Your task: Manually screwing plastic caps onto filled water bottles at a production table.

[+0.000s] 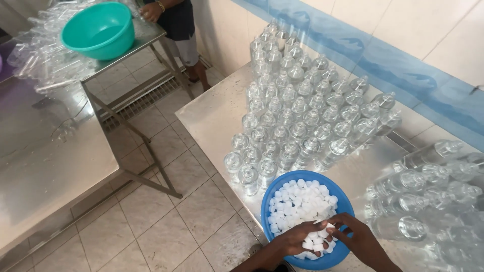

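At the bottom of the frame both hands are meeting inside the blue bowl (267,204); the left hand (297,238) and right hand (355,236) are pinching white caps (315,242) with curled fingers; the clear bottles (297,116) are standing further up on the surface (212,116).

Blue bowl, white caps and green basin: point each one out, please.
Blue bowl (267,199): head view, on its left rim.
White caps (297,201): head view, middle of the heap inside the bowl.
Green basin (108,43): head view, on its outer front wall.
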